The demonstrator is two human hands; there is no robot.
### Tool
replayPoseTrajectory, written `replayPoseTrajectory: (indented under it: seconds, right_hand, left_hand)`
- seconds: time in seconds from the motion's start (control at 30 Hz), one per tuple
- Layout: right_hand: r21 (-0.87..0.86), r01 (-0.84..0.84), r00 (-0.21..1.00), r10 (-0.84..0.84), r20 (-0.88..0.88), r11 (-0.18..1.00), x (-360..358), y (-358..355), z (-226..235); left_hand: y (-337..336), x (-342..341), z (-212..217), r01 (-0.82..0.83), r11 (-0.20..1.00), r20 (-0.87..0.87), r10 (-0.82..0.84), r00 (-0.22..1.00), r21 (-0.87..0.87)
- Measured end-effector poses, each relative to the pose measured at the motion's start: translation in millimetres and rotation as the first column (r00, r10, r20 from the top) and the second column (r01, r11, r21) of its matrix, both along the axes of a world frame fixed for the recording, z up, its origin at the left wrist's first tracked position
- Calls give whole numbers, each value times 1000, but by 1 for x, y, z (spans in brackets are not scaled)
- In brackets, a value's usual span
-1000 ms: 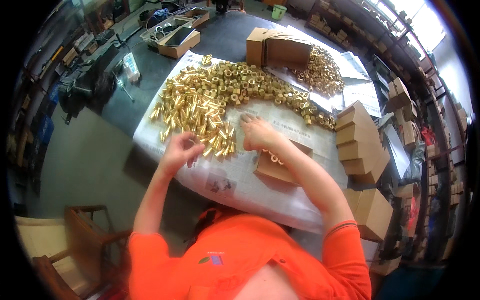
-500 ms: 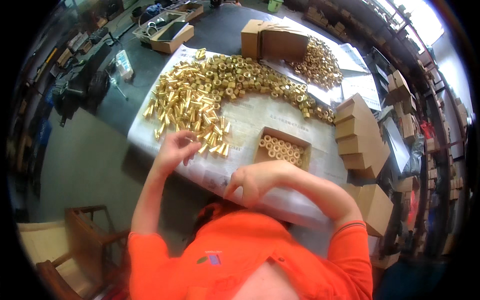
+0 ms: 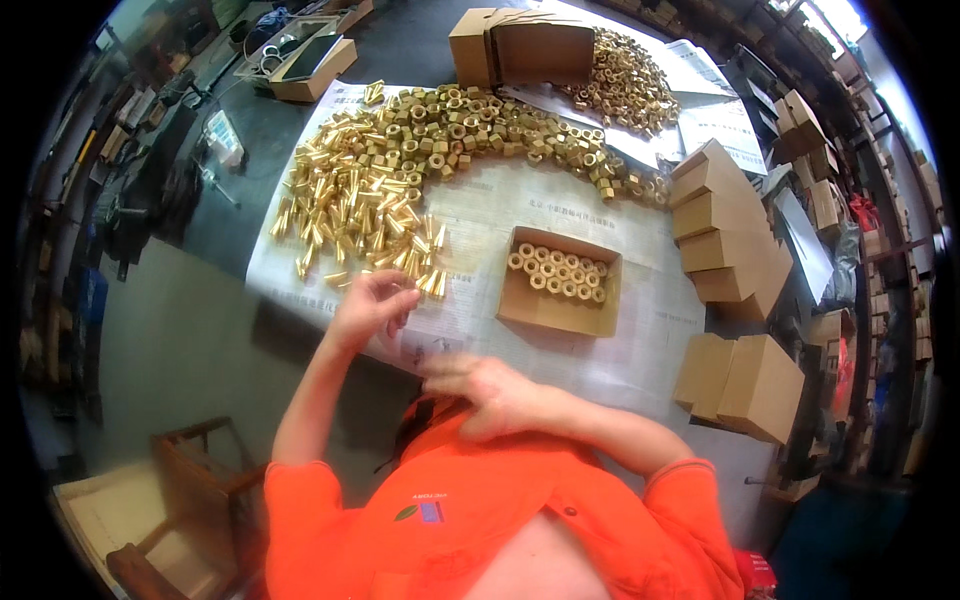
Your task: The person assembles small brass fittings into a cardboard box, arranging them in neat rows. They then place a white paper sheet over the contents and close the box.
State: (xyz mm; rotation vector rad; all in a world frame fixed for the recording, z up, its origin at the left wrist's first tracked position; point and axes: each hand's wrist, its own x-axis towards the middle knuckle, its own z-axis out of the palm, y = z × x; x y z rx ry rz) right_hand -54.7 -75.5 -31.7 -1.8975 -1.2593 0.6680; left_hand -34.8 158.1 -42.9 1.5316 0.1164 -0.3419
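Brass everywhere on the paper-covered table (image 3: pixel 640 330), and the open cardboard box (image 3: pixel 560 282) is taken as the marker for all of it. Inside the box, two neat rows of brass nuts (image 3: pixel 556 272) are seen along its far side, with the near half left bare. Just to the left of the box, the left hand (image 3: pixel 372 305) is held over the near edge of the pile of long brass fittings (image 3: pixel 355 205), fingers curled loosely with the tips drawn together; whether a piece is pinched there cannot be told. The fittings nearest the fingertips are lying just beyond them, between the hand and the box. Nearer than the box, well off the brass, the right hand (image 3: pixel 492 390) is held up by the orange shirt (image 3: pixel 480 520), blurred, fingers spread and half bent, nothing seen in its grasp. Beyond the box, a band of loose brass nuts (image 3: pixel 500 130) is spread in an arc across the paper. Further beyond, a bigger carton (image 3: pixel 525 45) is lying on its side with more nuts spilled beside it. To the right of the box, closed small cartons (image 3: pixel 720 215) are stacked in a column, and two more (image 3: pixel 745 385) are set nearer, at the table's right edge
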Motion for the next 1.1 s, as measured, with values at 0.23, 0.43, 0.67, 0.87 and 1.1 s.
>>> replayPoseTrajectory:
  seconds: [0.23,0.43,0.67,0.87,1.1]
  right_hand:
    - [253,-24,859,150,-490,967,-3,-18,-2]
    - [75,-17,802,58,-594,997,-12,-26,18]
    - [-5,408,690,-312,-653,913,-14,-92,51]
    - [127,685,703,-605,-373,717,4,-157,38]
    - [314,890,456,-604,-654,332,73,-198,-3]
  left_hand:
    - [-17,5,-2,24,999,2,-24,1000,-21]
    - [-22,14,16,19,1000,36,-19,999,-4]
    - [-64,29,37,189,970,97,-205,974,153]
    - [-100,50,44,246,837,396,-464,793,490]
    - [-98,59,45,203,886,341,-359,868,417]
